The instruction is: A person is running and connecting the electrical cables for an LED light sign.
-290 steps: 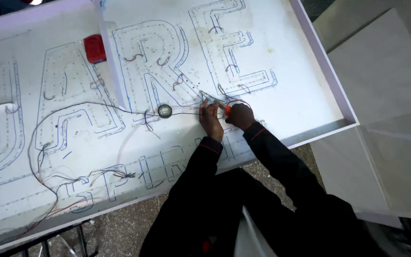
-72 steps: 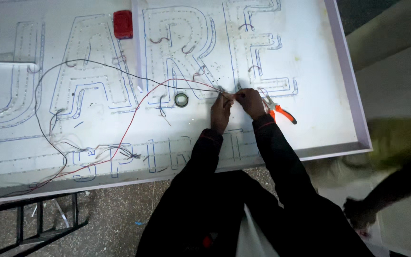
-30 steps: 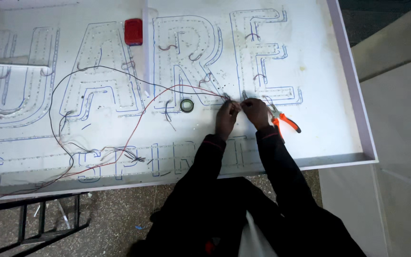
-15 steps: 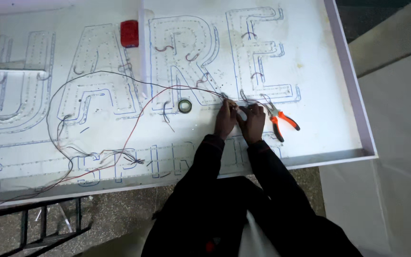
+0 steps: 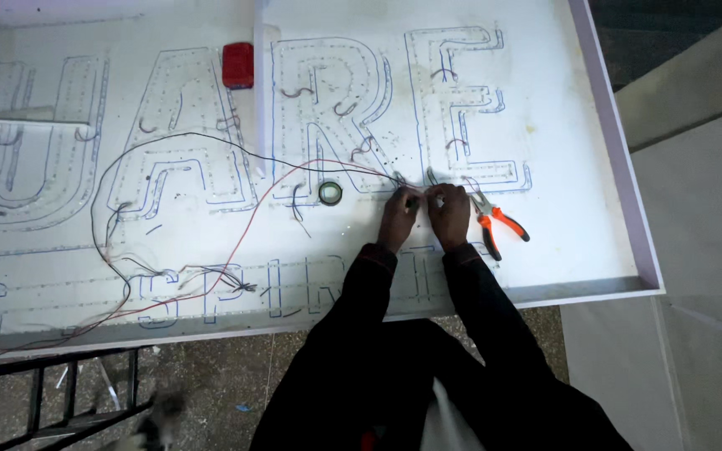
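The sign panel (image 5: 545, 100) fills most of my view: a broad white tray with a pale raised rim, its face traced with large blue-outlined letters dotted with rows of small lights. It rests on a dark metal frame (image 5: 35, 392) over a gritty floor. A long white tube (image 5: 262, 92) lies up the panel between two letters, with a red block (image 5: 238, 64) just beside it.

The wires (image 5: 236, 225) are thin, one black and one red. They loop wide across the letters to my left, tangle near the lower row of small letters, then run together along the panel to my hands. Their ends meet at my fingertips, just below the big letters.

My left hand (image 5: 398, 219) and right hand (image 5: 449, 215) sit side by side, fingers pinched together on the wire ends between them.

Orange-handled pliers (image 5: 496, 224) lie just right of my right hand, untouched. A small roll of tape (image 5: 330, 193) sits near my left hand.
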